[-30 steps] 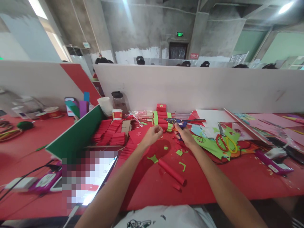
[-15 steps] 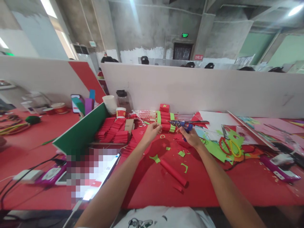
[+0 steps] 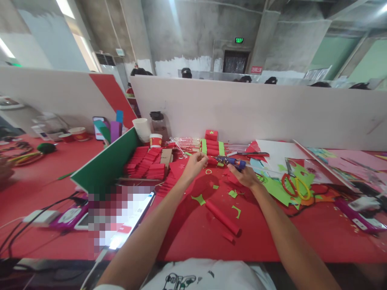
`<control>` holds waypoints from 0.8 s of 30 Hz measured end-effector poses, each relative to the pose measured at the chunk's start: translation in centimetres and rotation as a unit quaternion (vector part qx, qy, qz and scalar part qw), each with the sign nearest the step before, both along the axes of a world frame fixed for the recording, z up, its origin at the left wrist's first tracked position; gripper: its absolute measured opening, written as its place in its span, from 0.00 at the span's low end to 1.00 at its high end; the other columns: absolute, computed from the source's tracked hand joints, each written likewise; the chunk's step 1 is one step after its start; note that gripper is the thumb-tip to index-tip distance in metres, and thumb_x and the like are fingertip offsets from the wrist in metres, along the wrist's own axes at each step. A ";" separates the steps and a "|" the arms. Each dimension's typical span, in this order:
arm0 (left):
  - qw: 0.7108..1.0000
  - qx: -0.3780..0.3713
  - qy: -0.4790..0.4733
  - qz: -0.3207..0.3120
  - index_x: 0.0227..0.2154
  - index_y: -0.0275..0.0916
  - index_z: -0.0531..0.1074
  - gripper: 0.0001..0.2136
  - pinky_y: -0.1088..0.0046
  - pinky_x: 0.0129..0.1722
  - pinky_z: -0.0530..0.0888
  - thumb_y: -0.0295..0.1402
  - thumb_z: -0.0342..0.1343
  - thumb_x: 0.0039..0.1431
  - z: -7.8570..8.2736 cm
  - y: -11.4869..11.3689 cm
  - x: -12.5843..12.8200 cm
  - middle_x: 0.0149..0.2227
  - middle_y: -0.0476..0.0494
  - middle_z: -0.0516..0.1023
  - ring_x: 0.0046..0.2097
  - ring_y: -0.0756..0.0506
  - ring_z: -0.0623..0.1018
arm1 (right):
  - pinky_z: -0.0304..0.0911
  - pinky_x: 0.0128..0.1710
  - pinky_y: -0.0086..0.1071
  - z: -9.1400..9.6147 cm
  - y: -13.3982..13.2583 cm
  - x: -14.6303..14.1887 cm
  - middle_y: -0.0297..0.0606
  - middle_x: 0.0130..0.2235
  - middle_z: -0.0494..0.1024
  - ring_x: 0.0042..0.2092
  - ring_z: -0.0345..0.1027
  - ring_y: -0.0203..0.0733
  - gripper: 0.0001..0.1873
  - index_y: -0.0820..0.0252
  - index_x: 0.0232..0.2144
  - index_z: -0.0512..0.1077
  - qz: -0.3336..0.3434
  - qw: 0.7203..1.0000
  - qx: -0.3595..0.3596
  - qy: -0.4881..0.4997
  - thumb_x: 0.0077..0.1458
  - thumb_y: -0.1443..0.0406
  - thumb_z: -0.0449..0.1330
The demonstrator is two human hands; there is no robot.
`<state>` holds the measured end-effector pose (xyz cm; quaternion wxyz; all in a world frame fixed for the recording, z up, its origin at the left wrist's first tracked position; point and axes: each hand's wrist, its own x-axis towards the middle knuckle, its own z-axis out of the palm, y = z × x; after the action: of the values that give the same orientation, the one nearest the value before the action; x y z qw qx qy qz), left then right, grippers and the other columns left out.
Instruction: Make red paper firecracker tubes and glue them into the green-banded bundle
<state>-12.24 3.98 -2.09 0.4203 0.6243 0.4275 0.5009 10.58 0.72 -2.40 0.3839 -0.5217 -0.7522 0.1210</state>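
Note:
My right hand [image 3: 244,176] grips a blue glue gun [image 3: 240,164], its nozzle pointing left toward my other hand. My left hand [image 3: 196,164] is closed in a pinch just left of the nozzle; what the fingertips hold is too small to make out. Directly behind both hands lies a bundle of red paper rolls [image 3: 212,147] with light green bands at each end. A red piece with a yellow star [image 3: 211,135] stands behind it. Nearer my body, a loose red paper tube [image 3: 223,217] lies slanted among green scraps [image 3: 198,199].
Stacked red paper pieces [image 3: 142,161] fill the left, beside a green board [image 3: 104,163] and a lit tablet [image 3: 130,221]. Scissors with red and yellow handles [image 3: 298,187] lie on green paper at right. A cup [image 3: 155,140] and bottle [image 3: 159,125] stand along the white partition [image 3: 256,110].
The glue gun has lowered slightly and its rear end has swung toward me. The left hand stays pinched beside the nozzle. The whole view has shifted a little.

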 end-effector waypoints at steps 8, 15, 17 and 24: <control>1.000 0.015 0.000 -0.010 0.26 0.38 0.66 0.04 0.77 0.27 0.67 0.33 0.51 0.51 -0.4 0.3 0.0 0.23 0.52 0.70 0.26 0.52 0.69 | 0.54 0.29 0.35 0.6 -0.4 -0.5 0.36 0.22 0.71 0.26 0.64 0.44 0.22 0.55 0.20 0.64 0.028 0.999 0.021 -0.008 0.58 0.48 0.53; 0.999 0.032 0.009 -0.012 0.26 0.38 0.67 0.05 0.76 0.28 0.67 0.34 0.52 0.51 -0.6 0.5 0.0 0.23 0.52 0.70 0.26 0.52 0.69 | 0.54 0.29 0.35 0.7 -0.4 -0.6 0.36 0.21 0.71 0.26 0.64 0.44 0.23 0.55 0.19 0.65 0.027 0.999 0.028 -0.024 0.59 0.49 0.52; 0.999 0.036 0.013 -0.012 0.26 0.38 0.66 0.05 0.76 0.28 0.67 0.34 0.51 0.51 -0.6 0.5 0.0 0.22 0.52 0.70 0.26 0.52 0.69 | 0.54 0.29 0.34 0.8 -0.5 -0.7 0.36 0.21 0.72 0.26 0.64 0.44 0.23 0.55 0.19 0.66 0.029 0.999 0.029 -0.028 0.59 0.49 0.52; 0.999 0.048 0.023 -0.011 0.26 0.37 0.66 0.05 0.77 0.27 0.65 0.33 0.51 0.51 -0.6 0.6 0.0 0.22 0.53 0.70 0.25 0.52 0.68 | 0.56 0.30 0.33 0.8 -0.4 -0.8 0.36 0.23 0.74 0.28 0.67 0.44 0.22 0.55 0.21 0.67 0.037 0.997 0.040 -0.045 0.60 0.49 0.51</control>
<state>-12.22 4.57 -2.72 0.3852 0.6597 0.4062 0.5015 9.75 0.28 -1.58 0.3660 -0.4824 -0.7917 0.0812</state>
